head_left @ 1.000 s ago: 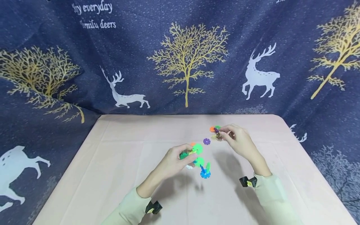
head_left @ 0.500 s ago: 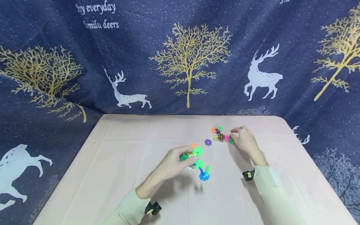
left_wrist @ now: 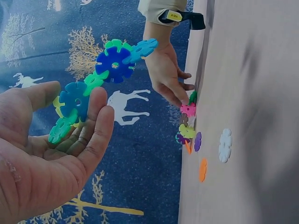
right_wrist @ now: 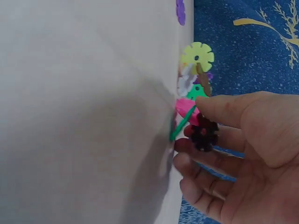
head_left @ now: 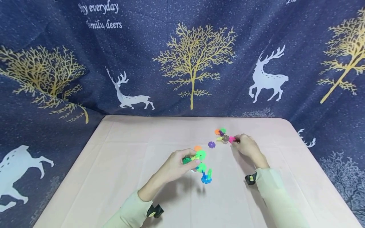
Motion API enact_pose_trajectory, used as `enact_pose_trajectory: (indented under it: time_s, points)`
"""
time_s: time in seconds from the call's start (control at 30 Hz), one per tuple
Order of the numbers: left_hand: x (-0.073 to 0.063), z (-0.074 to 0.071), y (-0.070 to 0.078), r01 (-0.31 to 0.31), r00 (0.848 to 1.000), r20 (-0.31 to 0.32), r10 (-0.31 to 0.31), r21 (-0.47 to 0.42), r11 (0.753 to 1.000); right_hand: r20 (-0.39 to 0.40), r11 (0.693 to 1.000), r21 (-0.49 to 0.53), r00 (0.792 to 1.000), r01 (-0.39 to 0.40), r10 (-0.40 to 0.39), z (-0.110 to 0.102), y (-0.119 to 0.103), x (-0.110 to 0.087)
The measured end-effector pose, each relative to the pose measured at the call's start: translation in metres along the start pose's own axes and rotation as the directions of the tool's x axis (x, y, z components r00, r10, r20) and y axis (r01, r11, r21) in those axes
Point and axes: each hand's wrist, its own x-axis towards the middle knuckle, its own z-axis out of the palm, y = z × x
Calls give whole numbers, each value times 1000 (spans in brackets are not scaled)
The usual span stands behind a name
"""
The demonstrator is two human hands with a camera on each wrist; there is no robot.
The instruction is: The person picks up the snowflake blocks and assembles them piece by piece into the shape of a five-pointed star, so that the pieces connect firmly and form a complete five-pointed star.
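In the head view my left hand [head_left: 176, 163] holds a chain of interlocking plastic snowflake discs off the table. In the left wrist view its thumb and fingers hold a teal disc [left_wrist: 74, 101]; a dark blue disc [left_wrist: 115, 64] and a light blue one [left_wrist: 143, 49] extend beyond. At the back right, my right hand [head_left: 248, 147] pinches the near end of another group of discs. By its fingertips, the right wrist view shows a green disc [right_wrist: 183, 122] edge-on, a dark brown disc [right_wrist: 204, 134] and a pink disc [right_wrist: 186, 108]. The fingers partly hide their joints.
Loose discs lie on the pink-covered table [head_left: 137, 152]: a purple one [head_left: 211, 144], an orange one [head_left: 198, 148] and a white one [left_wrist: 225, 145]. Further discs, including an orange one [head_left: 217, 131], stand beyond the right hand. A deer-print cloth [head_left: 128, 63] hangs behind.
My right hand has moved from the left part of the far disc group to its right end and now pinches there. The left hand stays nearly still with its chain.
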Motion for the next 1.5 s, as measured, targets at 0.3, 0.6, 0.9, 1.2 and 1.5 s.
enact_pose_trajectory:
  time_s: [0.3,0.6,0.9,1.2,1.5]
  points:
    - [0,1,0,-2,1000,3,2,-9,1000,-58,999,50,998,-12,15,1,1,-9]
    - [0,1,1,-18,1000,4,18,-5,1000,-137,993,120,991,20,-3,-6,-10,-18]
    - [0,3,0,-38,999,11,39,-27,999,-122,973,223,992,62,-35,-13,-33,-31]
    - [0,3,2,-49,999,8,49,-48,998,-80,951,282,991,127,-109,-19,-58,-47]
    - [0,3,2,-34,999,-12,33,-15,999,-110,909,363,978,204,-175,-30,-83,-64]
